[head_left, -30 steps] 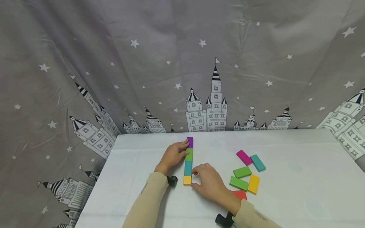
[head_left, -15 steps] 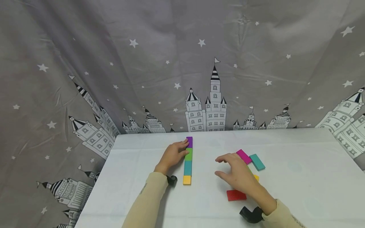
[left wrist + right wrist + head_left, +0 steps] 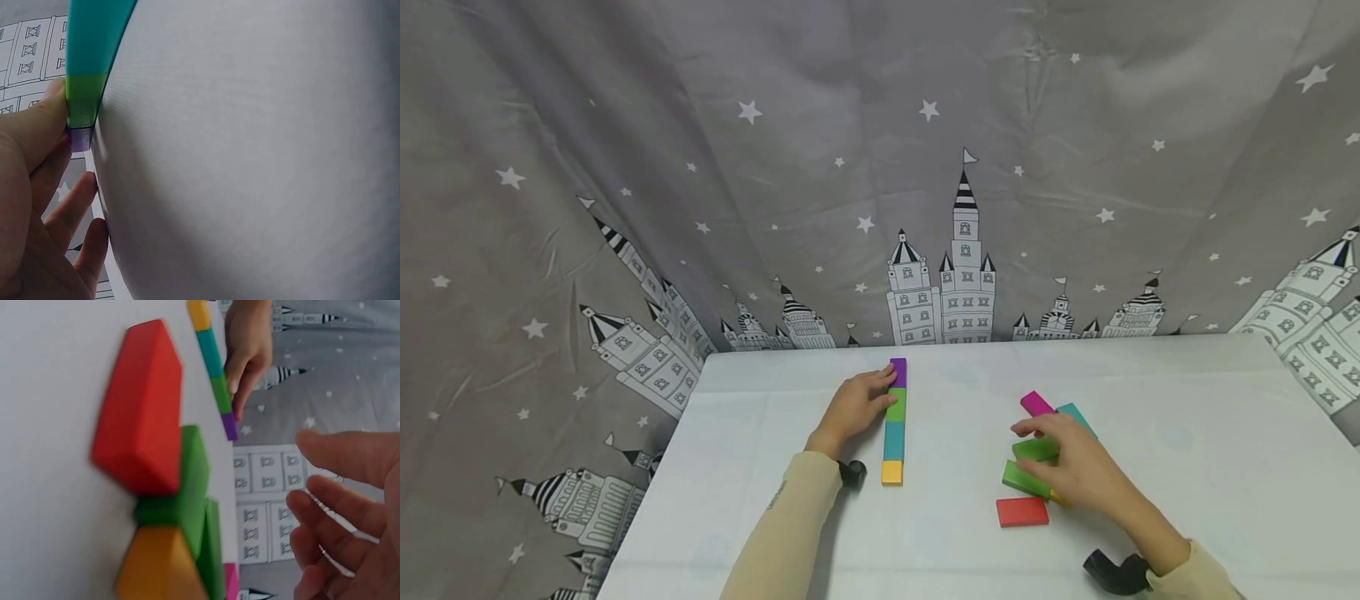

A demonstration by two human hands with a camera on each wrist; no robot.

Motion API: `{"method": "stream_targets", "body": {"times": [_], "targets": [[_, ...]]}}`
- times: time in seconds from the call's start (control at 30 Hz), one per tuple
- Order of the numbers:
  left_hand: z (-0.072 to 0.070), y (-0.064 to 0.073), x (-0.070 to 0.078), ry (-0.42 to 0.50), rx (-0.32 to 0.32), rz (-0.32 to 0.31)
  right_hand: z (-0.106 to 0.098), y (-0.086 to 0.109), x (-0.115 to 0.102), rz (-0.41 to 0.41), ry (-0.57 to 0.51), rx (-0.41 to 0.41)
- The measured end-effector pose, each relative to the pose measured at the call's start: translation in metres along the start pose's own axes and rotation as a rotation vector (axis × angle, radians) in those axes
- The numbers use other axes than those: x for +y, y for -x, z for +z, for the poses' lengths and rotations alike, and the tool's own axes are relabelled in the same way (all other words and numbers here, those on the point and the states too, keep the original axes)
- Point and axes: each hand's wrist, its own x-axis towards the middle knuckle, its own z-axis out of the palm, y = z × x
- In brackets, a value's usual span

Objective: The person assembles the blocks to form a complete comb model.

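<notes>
Right hand (image 3: 1078, 462) spread, holding nothing, green blocks (image 3: 1024, 479) just beside it (yellow block (image 3: 1060, 498) mostly hidden by it), so a sloppy grab could bump tight-packed pieces, while left hand (image 3: 853, 410), relaxed against the row (image 3: 894, 442) on its right, might skew it by pressing.

A purple block (image 3: 900, 375), a light green block (image 3: 897, 407), a teal block (image 3: 894, 440) and a yellow block (image 3: 892, 473) lie end to end in a straight row; the left hand (image 3: 848, 410) touches the first two; around the right hand (image 3: 1081, 468) lie a magenta block (image 3: 1036, 403), a second teal block (image 3: 1077, 418), an upper green block (image 3: 1033, 449), a lower green block (image 3: 1024, 478) and a mostly hidden orange-yellow block (image 3: 1060, 499), apparently touching the latter; a red block (image 3: 1022, 512) lies flat just below.
</notes>
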Motion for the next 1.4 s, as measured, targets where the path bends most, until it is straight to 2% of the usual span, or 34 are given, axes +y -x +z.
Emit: {"method": "stream_targets", "body": {"times": [0.17, 0.37, 0.63, 0.87, 1.03, 1.2, 1.4], "targets": [[0.001, 0.000, -0.001, 0.003, 0.013, 0.016, -0.002, 0.006, 0.010, -0.046, 0.010, -0.059], [0.001, -0.001, -0.001, 0.009, 0.019, 0.021, 0.000, 0.012, 0.018, -0.089, 0.071, -0.134], [0.001, 0.000, 0.000, -0.002, 0.006, 0.011, 0.008, 0.011, 0.017, -0.134, 0.139, -0.145], [0.000, 0.000, 0.001, -0.001, 0.001, -0.003, 0.014, 0.007, 0.013, -0.101, 0.170, -0.158], [-0.001, -0.001, 0.003, 0.007, 0.003, -0.009, 0.023, 0.004, 0.007, -0.074, 0.195, -0.123], [-0.002, 0.000, 0.003, 0.005, 0.008, -0.002, 0.036, -0.002, -0.006, -0.019, 0.230, -0.093], [-0.001, 0.000, 0.002, 0.007, 0.008, 0.001, 0.049, -0.010, -0.018, 0.096, 0.258, -0.083]]}}
